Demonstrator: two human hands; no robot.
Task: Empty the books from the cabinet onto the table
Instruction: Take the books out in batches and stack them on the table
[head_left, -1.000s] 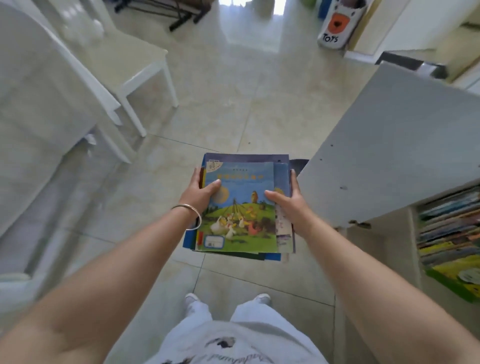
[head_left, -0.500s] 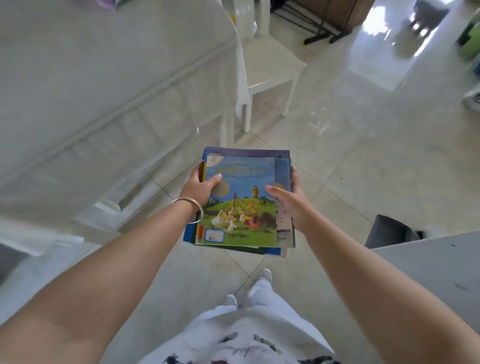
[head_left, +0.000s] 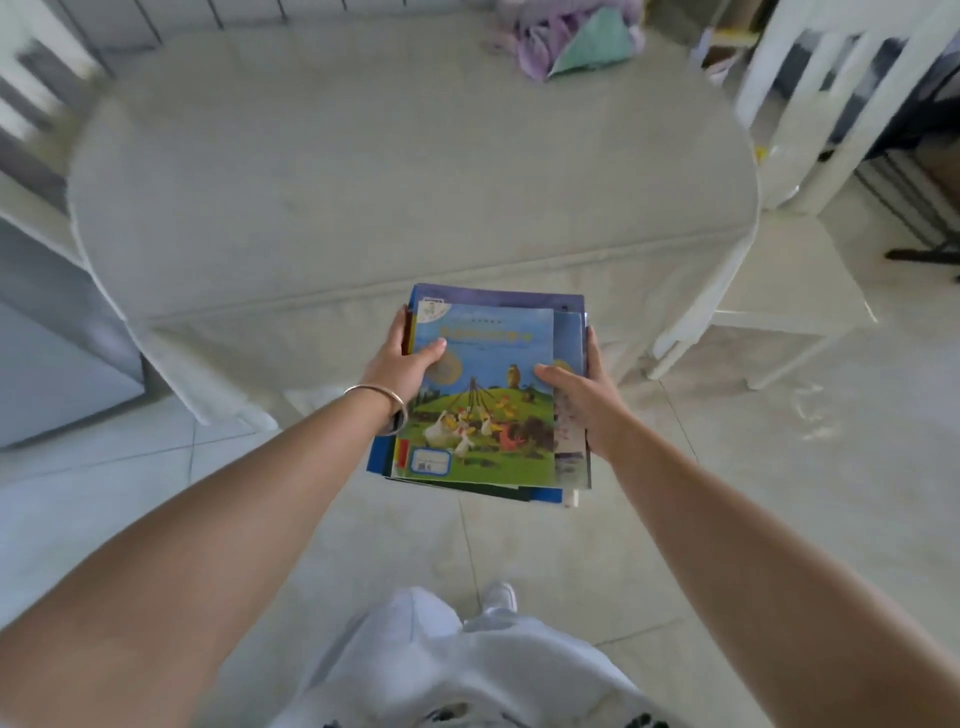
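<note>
Stack of books (head_left: 485, 395), top cover blue sky over green meadow, gripped by left hand (head_left: 402, 364) and right hand (head_left: 584, 397) near the table (head_left: 363, 171).

One stack of thin colourful picture books (head_left: 483, 395), one oval white-clothed desk (head_left: 363, 171), one white wooden chair (head_left: 789, 280), one silver bangle (head_left: 382, 397), two bare hands.

books (head_left: 483, 395) between hands, table (head_left: 395, 171) ahead, chair (head_left: 779, 280) right
</note>
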